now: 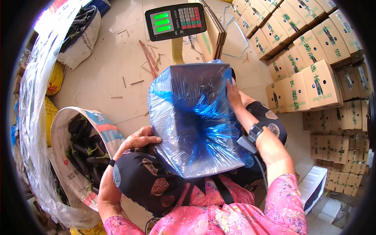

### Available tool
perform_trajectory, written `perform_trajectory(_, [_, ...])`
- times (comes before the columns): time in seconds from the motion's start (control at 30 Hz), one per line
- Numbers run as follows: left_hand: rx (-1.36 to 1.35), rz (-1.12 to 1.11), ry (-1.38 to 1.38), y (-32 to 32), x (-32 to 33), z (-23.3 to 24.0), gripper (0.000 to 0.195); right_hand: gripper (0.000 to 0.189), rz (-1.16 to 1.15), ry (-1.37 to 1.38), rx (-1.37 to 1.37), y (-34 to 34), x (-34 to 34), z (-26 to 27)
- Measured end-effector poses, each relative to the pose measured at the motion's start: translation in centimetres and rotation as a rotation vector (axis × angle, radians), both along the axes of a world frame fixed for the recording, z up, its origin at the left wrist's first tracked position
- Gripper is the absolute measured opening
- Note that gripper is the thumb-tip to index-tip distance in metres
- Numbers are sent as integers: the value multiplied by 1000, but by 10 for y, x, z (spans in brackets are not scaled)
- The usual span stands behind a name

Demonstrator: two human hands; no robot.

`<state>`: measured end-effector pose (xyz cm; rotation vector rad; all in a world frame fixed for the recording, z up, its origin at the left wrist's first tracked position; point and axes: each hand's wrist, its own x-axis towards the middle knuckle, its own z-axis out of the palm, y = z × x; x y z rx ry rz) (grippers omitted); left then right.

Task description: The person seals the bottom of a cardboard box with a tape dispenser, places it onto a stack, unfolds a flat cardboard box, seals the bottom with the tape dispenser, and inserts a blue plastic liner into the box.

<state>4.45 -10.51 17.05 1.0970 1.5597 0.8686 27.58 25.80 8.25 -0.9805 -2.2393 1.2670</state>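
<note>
In front of me is an open carton lined with a translucent blue plastic bag (pixel 188 117), whose film spreads over the rim and flaps. My left hand (pixel 144 138) grips the left side of the plastic-covered edge, thumb on top and fingers curled beneath. On the upper right side, my right hand (pixel 233 94) lies along the film-covered edge, fingers pointing away from me; whether it grips is unclear. Beyond the carton stands a digital scale display (pixel 176 22) on a post. Dark eggplants (pixel 88 149) fill a round woven sack (pixel 110 126) at my left. The inside of the carton is dark.
Printed cardboard cartons (pixel 318 85) are stacked along the right. Flattened cardboard (pixel 211 38) leans behind the scale. Clear plastic sheeting (pixel 35 123) hangs at the left, near another sack (pixel 83 44) of eggplants. A white foam box (pixel 312 186) is at lower right. Stem scraps lie on the tiled floor.
</note>
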Motion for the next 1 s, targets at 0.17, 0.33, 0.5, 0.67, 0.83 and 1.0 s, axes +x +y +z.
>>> perform_trajectory(0.17, [-244,138,-586,-10,-4,-46,49,49,-168,-400,789,-56,-19,93])
perform_trajectory(0.33, [-240,136,-588,-11,-6,-42,39,56,466,-146,742,-119,-34,154])
perform_trajectory(0.5, [-220,403,-504,-12,-9,-44,23,26,709,-779,400,-98,-64,77])
perform_trajectory(0.67, [-135,553,-559,-41,-8,-92,15,15,343,-55,-627,-97,-100,108])
perform_trajectory(0.83, [-191,649,-531,-31,1,-93,12,27,507,-216,-67,-109,-97,104])
perform_trajectory(1.0, [-168,600,-506,-46,-10,-73,13,63,417,-389,417,-119,-81,77])
